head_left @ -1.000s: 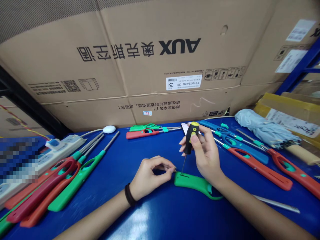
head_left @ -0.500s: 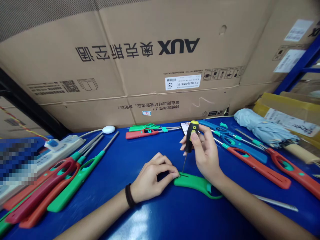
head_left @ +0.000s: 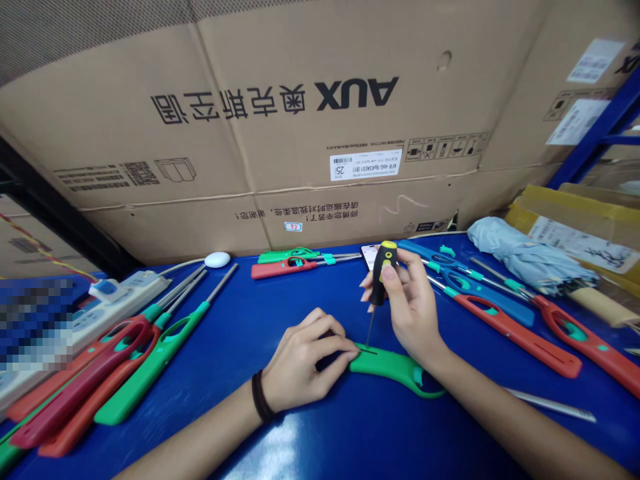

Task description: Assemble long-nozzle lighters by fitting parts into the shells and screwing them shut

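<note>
A green gas lighter (head_left: 385, 365) lies on the blue tabletop in front of me, its slotted handle end to the left and its loop-shaped trigger guard to the right. My left hand (head_left: 313, 360), with a dark band at the wrist, is closed, thumb and fingertips pinched at the handle's left end. In my right hand (head_left: 413, 300) is a screwdriver (head_left: 385, 273) with a black and yellow grip, held nearly upright. Its thin shaft points down to the lighter's handle near my left fingertips. The shaft's very tip is too small to make out clearly.
Several red and green lighters (head_left: 150, 360) lie at left beside a white power strip (head_left: 130, 293). Two more lighters (head_left: 285, 267) and a phone (head_left: 370, 255) lie at the back. Red and blue lighters (head_left: 520, 337), a metal rod (head_left: 550, 403) and a folded umbrella (head_left: 530, 253) are at right. A cardboard sheet (head_left: 280, 153) stands behind.
My left fingertips have shifted slightly at the lighter's end. The right hand and the screwdriver stay almost where they were.
</note>
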`<action>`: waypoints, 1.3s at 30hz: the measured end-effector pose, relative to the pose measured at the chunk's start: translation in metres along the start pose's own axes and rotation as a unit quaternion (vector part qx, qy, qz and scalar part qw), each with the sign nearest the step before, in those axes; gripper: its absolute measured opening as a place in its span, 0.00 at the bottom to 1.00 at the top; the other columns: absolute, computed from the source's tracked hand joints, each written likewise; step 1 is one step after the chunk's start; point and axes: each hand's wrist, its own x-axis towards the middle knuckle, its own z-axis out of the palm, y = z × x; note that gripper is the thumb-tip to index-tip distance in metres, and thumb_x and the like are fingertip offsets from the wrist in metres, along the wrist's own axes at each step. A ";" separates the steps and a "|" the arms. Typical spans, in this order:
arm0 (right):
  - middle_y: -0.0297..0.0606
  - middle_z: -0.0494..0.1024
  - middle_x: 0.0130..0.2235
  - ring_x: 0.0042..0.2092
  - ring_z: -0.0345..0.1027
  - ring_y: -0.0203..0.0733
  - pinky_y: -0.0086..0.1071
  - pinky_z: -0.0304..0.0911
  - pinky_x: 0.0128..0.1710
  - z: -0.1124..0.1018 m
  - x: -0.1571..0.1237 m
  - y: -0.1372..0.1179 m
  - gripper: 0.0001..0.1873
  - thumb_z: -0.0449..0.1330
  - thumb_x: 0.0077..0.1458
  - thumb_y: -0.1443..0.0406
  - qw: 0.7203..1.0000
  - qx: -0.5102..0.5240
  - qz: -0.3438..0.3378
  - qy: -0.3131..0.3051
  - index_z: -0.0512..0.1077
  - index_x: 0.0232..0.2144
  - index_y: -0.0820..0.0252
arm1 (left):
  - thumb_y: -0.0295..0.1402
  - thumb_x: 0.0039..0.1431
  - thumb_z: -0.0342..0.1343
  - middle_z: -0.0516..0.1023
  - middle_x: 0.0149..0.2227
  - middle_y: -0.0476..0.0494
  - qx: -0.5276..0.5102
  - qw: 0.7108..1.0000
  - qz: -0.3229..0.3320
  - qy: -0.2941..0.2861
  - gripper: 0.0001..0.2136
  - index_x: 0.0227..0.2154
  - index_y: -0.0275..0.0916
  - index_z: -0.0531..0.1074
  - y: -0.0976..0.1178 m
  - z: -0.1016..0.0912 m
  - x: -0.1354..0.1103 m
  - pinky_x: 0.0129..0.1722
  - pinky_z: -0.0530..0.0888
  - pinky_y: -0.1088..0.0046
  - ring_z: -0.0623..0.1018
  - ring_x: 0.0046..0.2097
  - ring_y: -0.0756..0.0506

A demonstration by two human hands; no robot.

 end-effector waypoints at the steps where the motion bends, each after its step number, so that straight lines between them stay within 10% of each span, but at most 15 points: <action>1: 0.30 0.74 0.29 0.24 0.69 0.34 0.27 0.67 0.18 0.000 0.000 0.000 0.10 0.53 0.62 0.59 1.000 0.001 0.000 0.000 0.60 0.45 0.52 | 0.29 0.61 0.53 0.75 0.34 0.43 0.001 1.000 -0.001 0.001 0.07 0.36 0.40 0.77 0.001 0.000 0.000 0.36 0.72 0.71 0.72 0.37 0.47; 15: 0.32 0.75 0.30 0.26 0.70 0.35 0.28 0.68 0.19 0.001 -0.001 -0.005 0.12 0.53 0.62 0.59 1.000 0.015 -0.013 0.014 0.61 0.47 0.53 | 0.30 0.50 0.62 0.75 0.30 0.45 0.024 0.996 0.049 0.074 0.07 0.34 0.40 0.78 0.004 -0.005 0.001 0.30 0.72 0.71 0.71 0.31 0.48; 39: 0.32 0.77 0.31 0.26 0.72 0.36 0.29 0.69 0.20 0.005 -0.004 -0.008 0.12 0.52 0.62 0.58 0.999 0.031 -0.005 -0.006 0.61 0.46 0.54 | 0.35 0.48 0.63 0.75 0.39 0.44 0.045 0.999 -0.020 -0.011 0.15 0.42 0.42 0.75 0.002 -0.003 0.003 0.37 0.75 0.66 0.72 0.39 0.44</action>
